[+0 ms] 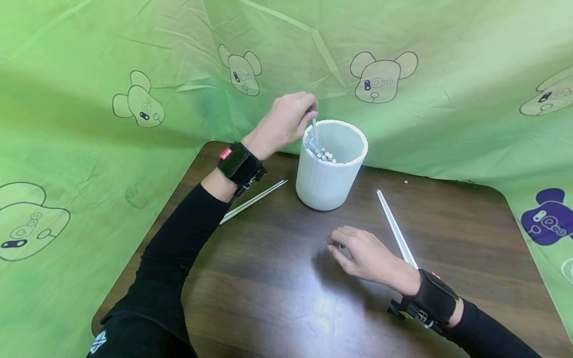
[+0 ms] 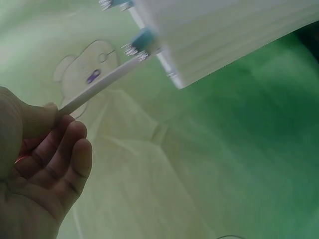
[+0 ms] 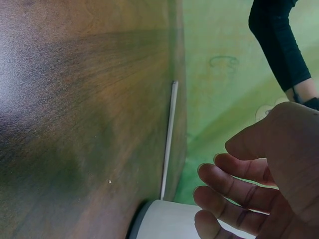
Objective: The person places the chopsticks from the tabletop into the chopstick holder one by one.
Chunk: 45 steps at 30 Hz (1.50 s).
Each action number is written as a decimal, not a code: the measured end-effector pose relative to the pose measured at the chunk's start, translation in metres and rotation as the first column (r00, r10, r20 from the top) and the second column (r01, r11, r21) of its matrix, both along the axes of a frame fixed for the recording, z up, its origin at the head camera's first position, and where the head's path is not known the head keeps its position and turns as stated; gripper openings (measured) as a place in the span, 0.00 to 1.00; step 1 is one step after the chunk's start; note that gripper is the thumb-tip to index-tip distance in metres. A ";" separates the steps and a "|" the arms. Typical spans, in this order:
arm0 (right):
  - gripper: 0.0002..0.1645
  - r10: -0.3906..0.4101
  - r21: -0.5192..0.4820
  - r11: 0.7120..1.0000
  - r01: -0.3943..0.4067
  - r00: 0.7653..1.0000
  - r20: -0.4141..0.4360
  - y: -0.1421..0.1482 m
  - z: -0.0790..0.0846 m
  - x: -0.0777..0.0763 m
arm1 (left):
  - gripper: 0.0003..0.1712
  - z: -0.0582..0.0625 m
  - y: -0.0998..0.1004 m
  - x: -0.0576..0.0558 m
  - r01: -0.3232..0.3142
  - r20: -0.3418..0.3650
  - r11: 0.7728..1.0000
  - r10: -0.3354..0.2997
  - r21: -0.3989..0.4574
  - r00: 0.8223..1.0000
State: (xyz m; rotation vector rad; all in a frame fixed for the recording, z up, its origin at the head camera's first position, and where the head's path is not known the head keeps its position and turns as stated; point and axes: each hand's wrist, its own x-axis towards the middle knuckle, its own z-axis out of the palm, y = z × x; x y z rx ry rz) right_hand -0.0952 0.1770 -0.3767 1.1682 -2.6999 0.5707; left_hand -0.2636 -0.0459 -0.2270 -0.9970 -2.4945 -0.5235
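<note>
My left hand (image 1: 286,119) is above the left rim of a white cylindrical container (image 1: 320,184). Thumb and fingertips pinch the end of a thin white stick (image 2: 99,89), which slants into the container's mouth. Several other sticks with square ends (image 1: 326,156) lean together inside, their lower parts hidden by the wall. Lower and to the right, my right hand (image 1: 364,253) hovers over the table with loosely bent fingers. It holds nothing, as its wrist view also shows with the hand (image 3: 244,194) near the container.
Thin white sticks (image 1: 255,201) lie on the brown wooden table (image 1: 268,278) beside the left forearm. More white sticks (image 1: 394,223) lie right of the container, partly behind the right wrist. A green cloth (image 1: 179,30) with printed animal heads surrounds the table.
</note>
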 end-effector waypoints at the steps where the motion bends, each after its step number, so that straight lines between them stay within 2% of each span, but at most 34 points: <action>1: 0.02 0.000 -0.002 1.000 0.000 1.000 -0.002 0.000 0.000 0.000 | 0.09 -0.003 0.001 -0.001 0.000 0.004 1.000 0.000 -0.011 1.000; 8: 0.02 -0.007 0.002 1.000 0.007 1.000 -0.008 0.002 -0.001 -0.001 | 0.09 -0.018 0.010 -0.007 0.008 0.049 0.996 -0.004 -0.083 0.999; 16: 0.03 -0.016 -0.002 1.000 0.016 1.000 -0.004 0.006 0.000 -0.001 | 0.08 -0.029 0.011 -0.011 0.016 0.096 0.997 -0.008 -0.081 0.995; 22: 0.03 -0.023 -0.002 1.000 0.023 1.000 -0.012 0.006 0.000 -0.002 | 0.08 -0.035 0.007 -0.010 0.011 0.084 0.998 -0.006 -0.065 0.996; 31: 0.03 -0.039 -0.001 0.999 0.039 0.999 0.003 0.008 -0.002 -0.002 | 0.15 -0.048 0.004 -0.009 -0.047 0.081 0.996 0.054 -0.077 0.995; 35: 0.02 -0.043 0.001 0.999 0.043 0.999 0.004 0.009 -0.001 -0.003 | 0.15 -0.049 0.001 -0.006 -0.062 0.042 0.998 0.063 -0.028 0.997; 39: 0.03 -0.067 -0.009 0.998 0.067 0.998 -0.013 0.012 0.003 -0.003 | 0.14 -0.049 -0.002 0.004 -0.060 -0.028 0.997 0.062 0.057 0.998; 42: 0.03 -0.090 -0.015 0.996 0.089 0.996 -0.026 0.016 0.007 -0.004 | 0.13 -0.049 -0.004 0.014 -0.020 -0.102 0.989 0.036 0.148 0.994; 45: 0.03 -0.116 -0.014 0.993 0.116 0.992 -0.045 0.025 0.012 -0.008 | 0.11 -0.052 -0.005 0.028 0.056 -0.180 0.968 -0.011 0.245 0.984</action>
